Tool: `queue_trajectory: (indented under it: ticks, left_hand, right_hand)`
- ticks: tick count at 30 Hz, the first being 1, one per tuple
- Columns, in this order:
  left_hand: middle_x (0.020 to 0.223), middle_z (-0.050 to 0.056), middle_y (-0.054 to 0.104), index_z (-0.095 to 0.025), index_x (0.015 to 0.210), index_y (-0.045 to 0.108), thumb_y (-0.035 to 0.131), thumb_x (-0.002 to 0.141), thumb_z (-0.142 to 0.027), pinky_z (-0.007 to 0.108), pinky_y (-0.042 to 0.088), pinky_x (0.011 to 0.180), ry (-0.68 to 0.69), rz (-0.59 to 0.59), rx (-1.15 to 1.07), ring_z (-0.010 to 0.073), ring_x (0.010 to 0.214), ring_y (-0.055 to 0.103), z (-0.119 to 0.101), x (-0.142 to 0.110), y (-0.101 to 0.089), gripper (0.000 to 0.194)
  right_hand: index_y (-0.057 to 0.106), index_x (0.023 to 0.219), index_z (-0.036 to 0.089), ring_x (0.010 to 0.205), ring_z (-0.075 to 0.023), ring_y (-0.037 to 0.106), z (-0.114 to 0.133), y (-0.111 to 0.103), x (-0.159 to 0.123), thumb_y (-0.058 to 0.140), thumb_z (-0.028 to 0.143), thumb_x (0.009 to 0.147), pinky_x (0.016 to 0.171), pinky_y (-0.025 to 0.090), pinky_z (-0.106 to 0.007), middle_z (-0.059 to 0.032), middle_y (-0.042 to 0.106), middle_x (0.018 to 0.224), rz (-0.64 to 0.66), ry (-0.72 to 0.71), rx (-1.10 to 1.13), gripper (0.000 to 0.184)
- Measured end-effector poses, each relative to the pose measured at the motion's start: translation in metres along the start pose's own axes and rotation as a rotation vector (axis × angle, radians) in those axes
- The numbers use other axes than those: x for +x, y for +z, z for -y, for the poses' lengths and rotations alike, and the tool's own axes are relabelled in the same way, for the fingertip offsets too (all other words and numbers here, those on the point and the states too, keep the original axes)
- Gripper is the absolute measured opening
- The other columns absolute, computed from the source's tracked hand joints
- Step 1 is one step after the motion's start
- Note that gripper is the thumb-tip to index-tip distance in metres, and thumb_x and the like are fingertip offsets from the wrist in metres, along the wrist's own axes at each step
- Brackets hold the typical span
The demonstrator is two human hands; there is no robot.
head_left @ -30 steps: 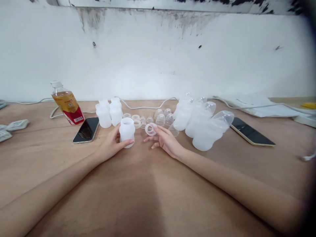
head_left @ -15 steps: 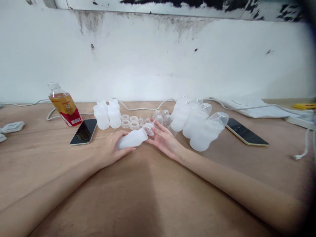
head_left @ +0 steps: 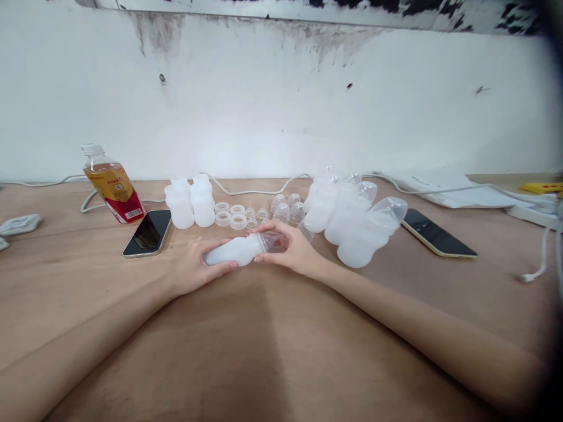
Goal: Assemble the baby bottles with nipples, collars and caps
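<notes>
Bottle point(head_left: 229, 251) (frosted, wavy) in hands point(head_left: 190, 268) point(head_left: 299, 251).

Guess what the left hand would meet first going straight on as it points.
Holding the white bottle, the left hand would probably meet the right hand first, at the bottle's capped end; depth is unclear.

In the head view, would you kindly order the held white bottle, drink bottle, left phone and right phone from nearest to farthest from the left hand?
1. Held white bottle: gripped by the left hand.
2. Left phone: to the hand's left.
3. Drink bottle: farther left, beyond that phone.
4. Right phone: over on the right.
</notes>
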State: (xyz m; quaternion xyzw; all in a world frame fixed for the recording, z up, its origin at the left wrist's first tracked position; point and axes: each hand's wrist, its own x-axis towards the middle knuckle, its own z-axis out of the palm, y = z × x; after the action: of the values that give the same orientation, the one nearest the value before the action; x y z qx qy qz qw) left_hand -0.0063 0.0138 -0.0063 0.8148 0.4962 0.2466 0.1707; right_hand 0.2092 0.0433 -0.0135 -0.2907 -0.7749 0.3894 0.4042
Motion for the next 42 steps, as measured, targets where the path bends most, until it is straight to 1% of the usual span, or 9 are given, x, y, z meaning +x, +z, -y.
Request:
queue_trajectory:
  ticks: [5, 9, 13, 17, 22, 28, 33, 37, 42]
  left_hand:
    - [0.105, 0.003, 0.062, -0.023, 0.108, 0.056, 0.053, 0.071, -0.050, 0.039, 0.039, 0.085, 0.106, -0.055, 0.135, 0.0254, 0.095, 0.053, 0.001, -0.001, 0.001, 0.046]
    - [0.103, 0.001, 0.063, -0.023, 0.107, 0.058, 0.053, 0.071, -0.051, 0.035, 0.044, 0.079, 0.007, 0.078, -0.023, 0.0241, 0.092, 0.056, 0.004, 0.004, -0.006, 0.046]
    - [0.096, -0.001, 0.065, -0.023, 0.103, 0.060, 0.051, 0.074, -0.048, 0.026, 0.048, 0.066, -0.062, 0.245, -0.211, 0.0200, 0.083, 0.060, 0.007, 0.008, -0.014, 0.039]
    - [0.091, 0.000, 0.066, -0.023, 0.103, 0.059, 0.054, 0.072, -0.047, 0.026, 0.048, 0.063, 0.044, 0.087, -0.045, 0.0190, 0.077, 0.061, 0.004, 0.006, -0.012, 0.040]
    - [0.101, 0.004, 0.062, -0.021, 0.110, 0.052, 0.054, 0.074, -0.044, 0.029, 0.048, 0.074, 0.296, -0.132, 0.213, 0.0183, 0.084, 0.060, 0.005, 0.000, -0.001, 0.043]
    - [0.096, 0.007, 0.061, -0.017, 0.113, 0.047, 0.055, 0.075, -0.040, 0.025, 0.048, 0.065, 0.522, -0.285, 0.393, 0.0166, 0.081, 0.060, 0.015, -0.002, 0.007, 0.045]
    - [0.099, 0.008, 0.059, -0.018, 0.117, 0.044, 0.054, 0.077, -0.036, 0.026, 0.048, 0.069, 0.586, -0.305, 0.462, 0.0169, 0.085, 0.058, 0.015, -0.002, 0.007, 0.044]
    - [0.098, 0.007, 0.059, -0.018, 0.116, 0.046, 0.053, 0.077, -0.038, 0.026, 0.048, 0.069, 0.564, -0.292, 0.439, 0.0165, 0.084, 0.059, 0.018, -0.002, 0.010, 0.044]
    - [0.099, 0.004, 0.060, -0.021, 0.114, 0.048, 0.055, 0.075, -0.043, 0.025, 0.049, 0.067, 0.438, -0.309, 0.393, 0.0157, 0.081, 0.060, 0.020, -0.001, 0.013, 0.045]
  right_hand:
    - [0.054, 0.094, 0.018, 0.090, -0.0176, 0.055, 0.002, -0.004, 0.000, 0.070, 0.030, 0.059, 0.073, 0.048, -0.031, -0.0051, 0.055, 0.101, 0.031, 0.093, -0.050, 0.040]
    - [0.053, 0.102, 0.020, 0.103, -0.0174, 0.050, 0.003, -0.007, 0.002, 0.068, 0.023, 0.064, 0.086, 0.044, -0.033, -0.0047, 0.054, 0.108, 0.190, -0.016, 0.070, 0.040]
    - [0.053, 0.106, 0.021, 0.105, -0.0174, 0.049, 0.003, -0.008, 0.003, 0.067, 0.023, 0.066, 0.088, 0.042, -0.034, -0.0046, 0.054, 0.111, 0.193, -0.064, 0.056, 0.042]
    - [0.054, 0.101, 0.020, 0.098, -0.0177, 0.054, 0.002, -0.006, 0.002, 0.068, 0.029, 0.064, 0.081, 0.046, -0.031, -0.0050, 0.055, 0.106, 0.111, 0.032, -0.013, 0.041]
    - [0.049, 0.085, 0.016, 0.067, -0.0158, 0.063, 0.005, 0.000, 0.003, 0.062, 0.039, 0.068, 0.051, 0.051, -0.025, -0.0057, 0.060, 0.088, 0.090, 0.295, 0.131, 0.032]
    - [0.047, 0.069, 0.014, 0.048, -0.0148, 0.062, 0.009, 0.005, 0.004, 0.057, 0.052, 0.068, 0.033, 0.040, -0.015, -0.0026, 0.059, 0.054, 0.088, 0.498, 0.166, 0.039]
    - [0.052, 0.068, 0.011, 0.041, -0.0136, 0.059, 0.009, 0.006, 0.004, 0.036, 0.064, 0.075, 0.029, 0.038, -0.014, -0.0073, 0.060, 0.051, 0.168, 0.708, 0.282, 0.056]
    - [0.052, 0.072, 0.010, 0.047, -0.0143, 0.061, 0.010, 0.009, 0.005, 0.035, 0.061, 0.077, 0.030, 0.039, -0.015, -0.0091, 0.060, 0.059, 0.154, 0.711, 0.265, 0.054]
    - [0.046, 0.089, 0.020, 0.065, -0.0114, 0.056, 0.009, 0.008, 0.004, 0.042, 0.052, 0.078, 0.033, 0.045, -0.016, -0.0052, 0.053, 0.088, -0.038, 0.524, 0.304, 0.034]
